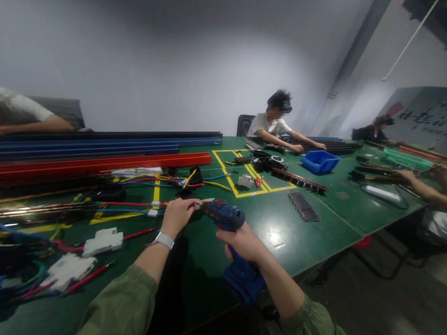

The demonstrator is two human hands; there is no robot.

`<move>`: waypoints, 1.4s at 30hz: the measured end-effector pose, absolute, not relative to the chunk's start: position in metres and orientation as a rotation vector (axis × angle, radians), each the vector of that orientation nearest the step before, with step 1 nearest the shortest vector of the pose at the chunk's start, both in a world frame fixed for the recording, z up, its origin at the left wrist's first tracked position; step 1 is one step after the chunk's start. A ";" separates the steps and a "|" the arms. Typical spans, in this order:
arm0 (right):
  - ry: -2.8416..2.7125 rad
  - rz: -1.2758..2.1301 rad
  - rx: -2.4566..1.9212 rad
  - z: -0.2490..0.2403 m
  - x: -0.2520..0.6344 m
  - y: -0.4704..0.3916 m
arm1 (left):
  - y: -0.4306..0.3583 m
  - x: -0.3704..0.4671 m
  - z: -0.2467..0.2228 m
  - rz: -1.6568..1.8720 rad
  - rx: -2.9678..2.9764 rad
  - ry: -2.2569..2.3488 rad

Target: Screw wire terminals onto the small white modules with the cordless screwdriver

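In the head view my right hand (pixel 243 241) is wrapped around the handle of a blue cordless drill (pixel 226 216), its nose pointing left. My left hand (pixel 178 216) is closed in a pinch right at the drill's tip; whatever lies between the fingers is too small to make out. Left of that hand, blue and red wires with a white connector (pixel 152 213) run across the green table (pixel 265 223). White circuit breakers (pixel 103 241) with red wire ends lie nearer to me on the left.
Long red (pixel 155 161) and blue rails (pixel 119 141) line the table's far left side. A blue bin (pixel 320 161), a copper-coloured strip (pixel 298 178), a white module (pixel 245 181) and a blurred phone-like slab (pixel 304 206) lie to the right. Several other people work around the table.
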State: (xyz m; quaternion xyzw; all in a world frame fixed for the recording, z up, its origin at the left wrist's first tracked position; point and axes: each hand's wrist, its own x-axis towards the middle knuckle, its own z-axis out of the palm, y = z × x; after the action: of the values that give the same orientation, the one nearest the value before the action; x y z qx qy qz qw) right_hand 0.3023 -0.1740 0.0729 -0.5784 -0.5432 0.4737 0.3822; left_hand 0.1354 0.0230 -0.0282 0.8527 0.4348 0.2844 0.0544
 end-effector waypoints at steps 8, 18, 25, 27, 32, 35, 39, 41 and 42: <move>-1.376 1.207 -1.501 0.072 0.302 -0.174 | 0.022 0.136 -0.026 0.827 2.598 1.360; -1.374 1.208 -1.473 0.069 0.302 -0.173 | 0.022 0.136 -0.027 0.809 2.596 1.360; -1.389 1.200 -1.454 0.067 0.304 -0.173 | 0.023 0.136 -0.029 0.832 2.629 1.349; -1.395 1.198 -1.452 0.067 0.304 -0.173 | 0.023 0.136 -0.029 0.837 2.633 1.355; -1.388 1.209 -1.444 0.066 0.305 -0.173 | 0.023 0.136 -0.029 0.843 2.624 1.355; -1.377 1.189 -1.427 0.065 0.305 -0.173 | 0.023 0.136 -0.028 0.846 2.615 1.348; -1.386 1.197 -1.432 0.065 0.305 -0.173 | 0.022 0.137 -0.026 0.828 2.598 1.363; -1.387 1.201 -1.439 0.064 0.305 -0.173 | 0.022 0.137 -0.026 0.824 2.593 1.366; -1.384 1.199 -1.438 0.064 0.305 -0.172 | 0.022 0.137 -0.026 0.823 2.594 1.367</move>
State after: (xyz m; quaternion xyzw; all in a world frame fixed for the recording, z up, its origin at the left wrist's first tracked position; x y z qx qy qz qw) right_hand 0.3053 -0.1723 0.0639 -0.5673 -0.5459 0.4729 0.3956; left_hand 0.1369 0.0222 -0.0259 0.8508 0.4483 0.2700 0.0481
